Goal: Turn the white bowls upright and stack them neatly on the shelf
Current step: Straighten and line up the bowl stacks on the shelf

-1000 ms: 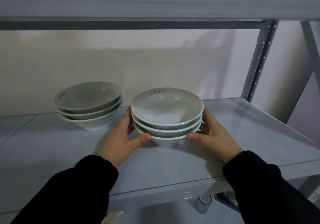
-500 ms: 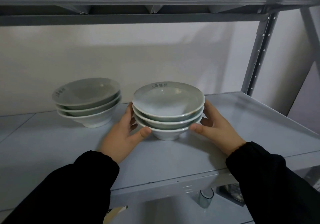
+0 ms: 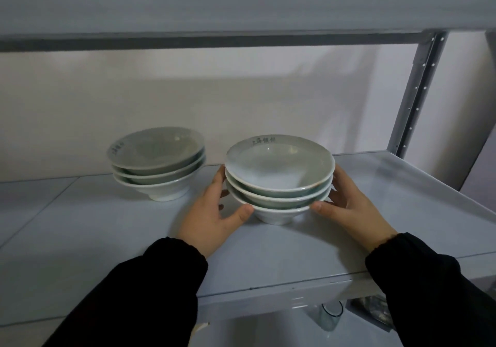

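Our left hand [image 3: 212, 212] and right hand [image 3: 351, 207] grip the stack of three white ceramic bowls [image 3: 279, 174] on the grey shelf [image 3: 107, 239].

Bowl stack [image 3: 279, 169], seemingly three high, gripped between left hand [image 3: 212, 212], right hand [image 3: 351, 207]

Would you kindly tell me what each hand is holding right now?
Left hand: grips the right-hand bowl stack at its left side.
Right hand: grips that stack at its right side.
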A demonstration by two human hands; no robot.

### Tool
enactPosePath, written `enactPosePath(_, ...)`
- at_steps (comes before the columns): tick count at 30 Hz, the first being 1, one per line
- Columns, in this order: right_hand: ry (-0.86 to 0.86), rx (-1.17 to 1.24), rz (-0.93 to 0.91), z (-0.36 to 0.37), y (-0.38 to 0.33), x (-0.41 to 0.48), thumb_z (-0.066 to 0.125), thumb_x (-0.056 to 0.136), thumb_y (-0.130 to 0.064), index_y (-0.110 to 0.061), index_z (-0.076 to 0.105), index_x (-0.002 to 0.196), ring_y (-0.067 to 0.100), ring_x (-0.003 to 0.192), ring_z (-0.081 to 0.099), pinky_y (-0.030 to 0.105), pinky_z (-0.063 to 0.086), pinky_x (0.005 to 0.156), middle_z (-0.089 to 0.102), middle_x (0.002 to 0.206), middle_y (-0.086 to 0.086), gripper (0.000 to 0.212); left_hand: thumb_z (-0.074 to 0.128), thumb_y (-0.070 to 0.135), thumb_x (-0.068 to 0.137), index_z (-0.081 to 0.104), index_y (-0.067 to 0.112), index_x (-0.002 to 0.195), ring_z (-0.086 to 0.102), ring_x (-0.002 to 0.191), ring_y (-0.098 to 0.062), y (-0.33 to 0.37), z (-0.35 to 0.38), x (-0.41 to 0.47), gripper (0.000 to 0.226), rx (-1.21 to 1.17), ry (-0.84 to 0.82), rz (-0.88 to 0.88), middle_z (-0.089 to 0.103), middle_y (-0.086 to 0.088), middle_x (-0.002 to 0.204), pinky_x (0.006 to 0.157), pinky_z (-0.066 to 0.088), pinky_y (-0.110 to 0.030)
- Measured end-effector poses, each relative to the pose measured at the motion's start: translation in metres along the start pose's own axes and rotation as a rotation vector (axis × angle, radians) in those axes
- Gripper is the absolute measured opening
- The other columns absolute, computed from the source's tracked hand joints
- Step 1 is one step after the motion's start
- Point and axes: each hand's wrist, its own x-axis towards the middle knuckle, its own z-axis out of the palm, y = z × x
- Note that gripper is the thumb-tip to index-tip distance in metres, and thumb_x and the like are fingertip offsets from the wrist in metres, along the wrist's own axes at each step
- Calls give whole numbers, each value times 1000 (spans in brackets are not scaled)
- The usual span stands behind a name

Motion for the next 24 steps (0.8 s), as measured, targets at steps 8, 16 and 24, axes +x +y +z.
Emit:
enactPosePath(8, 364, -37, -14, 12, -33, -8, 67, 85, -52, -41, 35, 149, -3, 136, 41, 40, 31, 117, 40, 153, -15, 72, 55, 69, 73, 30, 38, 149, 47, 127, 6, 30, -49, -35, 86, -6, 116, 22, 51, 10, 143, 107, 42, -28)
enactPosePath(16, 342, -147, -255, 88, -117, 33, 65, 91, -34, -34, 31, 153, -4, 141, 32, 29, 27, 117, 33, 156, -21, 71, 58, 60, 76, 38, 37, 145, 53, 122, -4, 14, -179, -31, 76, 19, 261, 81, 55, 8, 134, 102, 48, -38)
enactPosePath(24, 202, -122, -254, 222, -121, 68, 67, 75, -50, -46, 31, 144, -7, 140, 32, 27, 29, 115, 34, 154, -21, 78, 59, 68, 72, 37, 31, 148, 52, 121, -2, -38, -238, -25, 87, -25, 240, 6, 51, 7, 138, 100, 48, -34)
